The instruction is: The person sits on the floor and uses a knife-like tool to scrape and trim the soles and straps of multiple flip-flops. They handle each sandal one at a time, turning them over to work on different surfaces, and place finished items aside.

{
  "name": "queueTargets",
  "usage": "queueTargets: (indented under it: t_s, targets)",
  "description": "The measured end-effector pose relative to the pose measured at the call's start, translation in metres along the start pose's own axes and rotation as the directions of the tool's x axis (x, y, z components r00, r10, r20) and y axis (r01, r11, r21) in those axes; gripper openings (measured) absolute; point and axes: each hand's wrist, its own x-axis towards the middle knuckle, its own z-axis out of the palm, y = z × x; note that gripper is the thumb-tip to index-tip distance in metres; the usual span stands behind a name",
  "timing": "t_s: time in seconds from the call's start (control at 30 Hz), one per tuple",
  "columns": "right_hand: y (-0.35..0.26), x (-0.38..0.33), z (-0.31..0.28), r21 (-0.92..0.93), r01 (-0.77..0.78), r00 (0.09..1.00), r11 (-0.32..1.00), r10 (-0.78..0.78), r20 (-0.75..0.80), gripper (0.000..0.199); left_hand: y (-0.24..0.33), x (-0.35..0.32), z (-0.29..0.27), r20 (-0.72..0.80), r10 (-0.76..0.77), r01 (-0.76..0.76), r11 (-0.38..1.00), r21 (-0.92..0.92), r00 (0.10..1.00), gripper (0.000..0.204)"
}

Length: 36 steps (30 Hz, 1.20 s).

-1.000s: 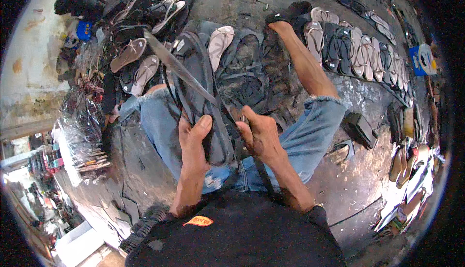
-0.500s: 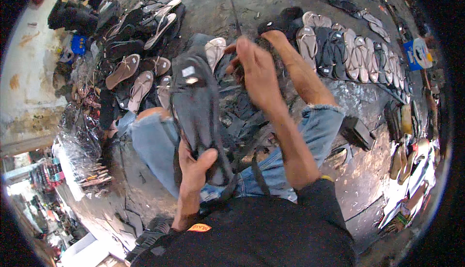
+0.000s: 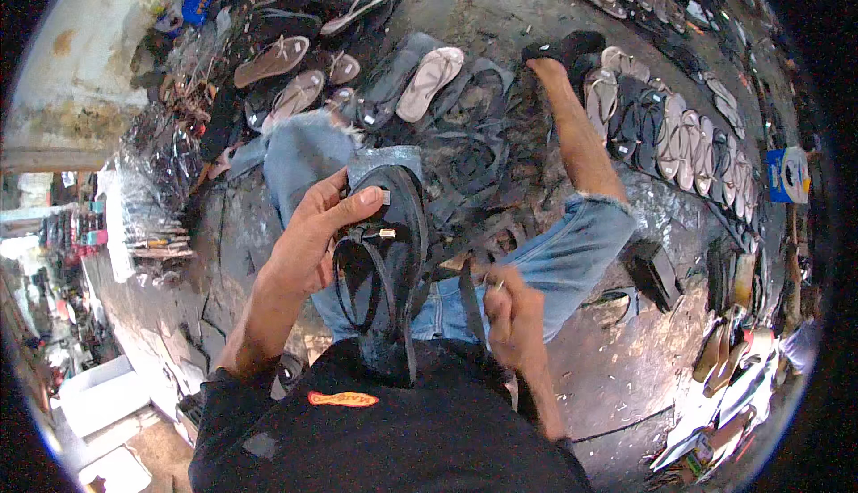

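Observation:
A black thong sandal (image 3: 402,225) stands nearly upright against my shirt, its toe end up and a small pale label near that end. My left hand (image 3: 313,234) is closed on it, thumb on the insole beside the label and fingers behind. A grey-black sheet (image 3: 384,158) shows behind its toe end. Over my lap, my right hand (image 3: 514,314) is curled closed beside a dark strip (image 3: 471,301). A thin bit shows at its fingers, but what it grips is too small to make out.
Between my knees lie dark sheet scraps (image 3: 465,162) and a beige sandal (image 3: 431,82). Rows of sandals (image 3: 684,135) stand at right, more sandals (image 3: 273,59) at far left. A dark block (image 3: 655,274) sits beside my right knee, plastic wrapping (image 3: 156,180) at left.
My right hand has come down from beyond the sandal to my lap. The sandal has moved closer to my body, and my left hand has shifted from its near end to its toe end.

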Motion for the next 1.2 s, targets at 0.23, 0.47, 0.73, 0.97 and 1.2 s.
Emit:
queueTargets:
  t_s: [0.23,0.47,0.73,0.97,1.2]
  targets:
    - [0.022,-0.081,-0.004,-0.118,-0.219,0.956,0.969,0.237,0.171,0.029,-0.019,-0.009,-0.005,-0.052,-0.109,0.112,0.992,0.064,0.993,0.041]
    - [0.002,0.061,-0.013,-0.258,0.063,0.955,0.964,0.018,0.298,0.031,-0.013,0.003,-0.003,-0.035,-0.082,0.089,0.916,0.392,0.996,0.037]
    - [-0.026,0.129,-0.021,-0.139,0.142,0.868,0.98,-0.056,0.493,0.039,-0.003,0.015,-0.005,0.001,-0.091,0.083,0.913,0.399,0.996,0.039]
    - [-0.061,0.167,-0.037,-0.007,0.144,0.735,0.99,-0.102,0.671,0.05,0.001,0.021,-0.016,0.061,-0.112,0.067,0.862,0.502,0.992,0.045]
    - [-0.044,0.105,-0.01,0.474,0.093,0.991,0.876,-0.037,-0.126,0.051,-0.054,0.031,0.027,0.173,0.457,-0.338,0.82,-0.462,0.872,0.046]
